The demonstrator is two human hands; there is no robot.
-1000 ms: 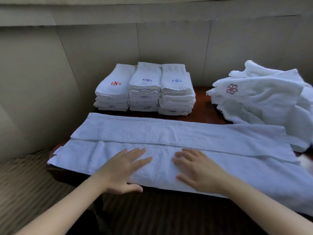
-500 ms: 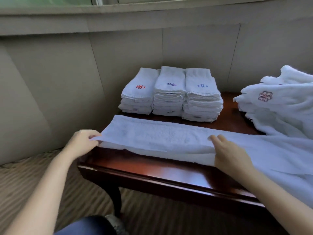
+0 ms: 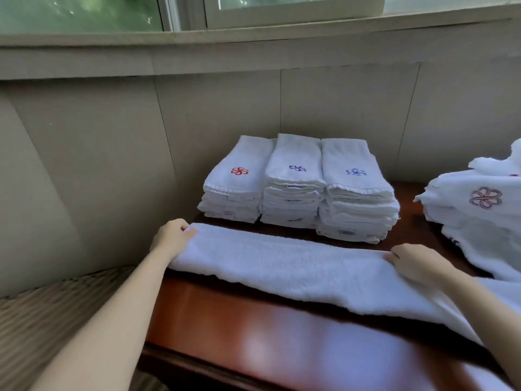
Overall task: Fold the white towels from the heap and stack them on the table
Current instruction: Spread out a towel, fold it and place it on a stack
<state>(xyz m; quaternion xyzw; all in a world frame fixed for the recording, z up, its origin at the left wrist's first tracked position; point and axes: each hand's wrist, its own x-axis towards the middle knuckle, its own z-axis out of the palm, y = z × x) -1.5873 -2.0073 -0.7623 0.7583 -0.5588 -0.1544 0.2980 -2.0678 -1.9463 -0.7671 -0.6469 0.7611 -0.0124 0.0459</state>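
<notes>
Both hands' fingers, left hand [image 3: 172,238] and right hand [image 3: 414,263], pinch the long towel [image 3: 282,263] between them, laying a lengthwise fold flat on the desk [image 3: 253,320].

The heap [image 3: 479,210] and, seemingly, the towel [image 3: 282,266] run off-frame right.

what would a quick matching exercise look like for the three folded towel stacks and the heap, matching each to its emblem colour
Things:
1. left stack
2. middle stack
3. right stack
4. heap

Emblem colours:
A. pink outline
B. light blue
C. red
D. dark purple-blue

Pairs: 1-C, 2-D, 3-B, 4-A
</notes>
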